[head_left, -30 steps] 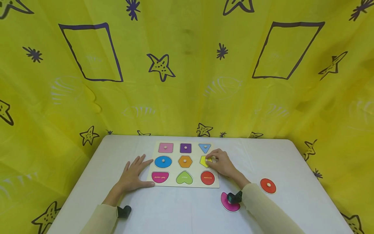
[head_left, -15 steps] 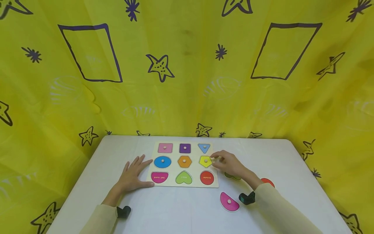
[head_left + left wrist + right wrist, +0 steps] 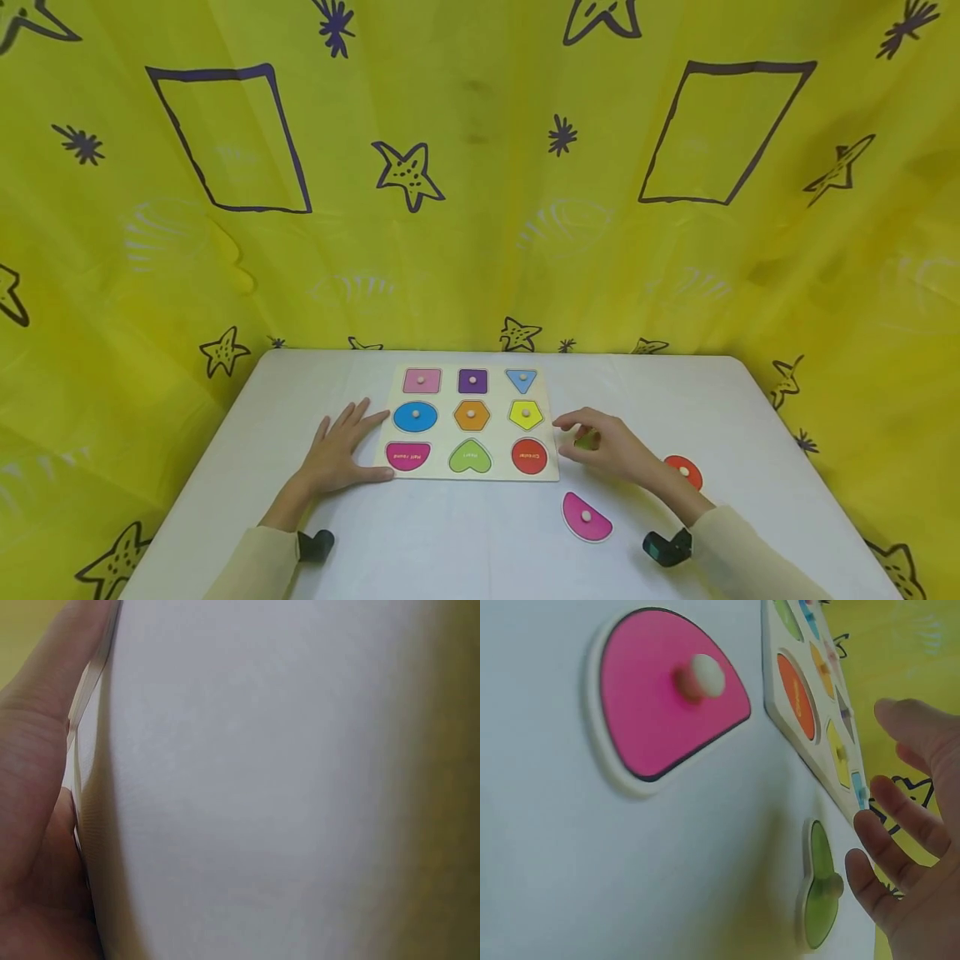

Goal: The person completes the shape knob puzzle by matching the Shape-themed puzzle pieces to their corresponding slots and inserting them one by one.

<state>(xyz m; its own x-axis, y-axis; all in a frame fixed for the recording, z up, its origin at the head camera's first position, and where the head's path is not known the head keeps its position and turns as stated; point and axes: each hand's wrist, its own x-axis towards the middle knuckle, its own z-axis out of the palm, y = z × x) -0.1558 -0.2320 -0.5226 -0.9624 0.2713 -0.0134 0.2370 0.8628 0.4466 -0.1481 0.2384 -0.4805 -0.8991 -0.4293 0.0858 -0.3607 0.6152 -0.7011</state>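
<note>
We have a wooden shape-puzzle board (image 3: 498, 433) flat on the white table (image 3: 450, 533), far side toward a yellow curtain (image 3: 480, 250) printed with starfish. Left hand (image 3: 337, 457) at the board's left edge, fingers spread wide, thumb and fingertip against it, gripping nothing. Right hand (image 3: 603, 446) just off the right edge, fingers loosely bent, thumb parted from them — we see nothing held.

Seated, far row: pink rectangle (image 3: 412, 385), purple square (image 3: 464, 386), blue triangle (image 3: 514, 375). Middle row: blue oval (image 3: 405, 419), orange hexagon (image 3: 478, 422), yellow pentagon (image 3: 517, 408). Near row: three printed recesses, half round, heart, circular, all unfilled.

Loose on the table, to the right: green heart piece (image 3: 821, 911) beneath the right hand; magenta half-round piece (image 3: 577, 510) near the board's corner; red disc (image 3: 677, 465) beside the forearm, partly hidden.
</note>
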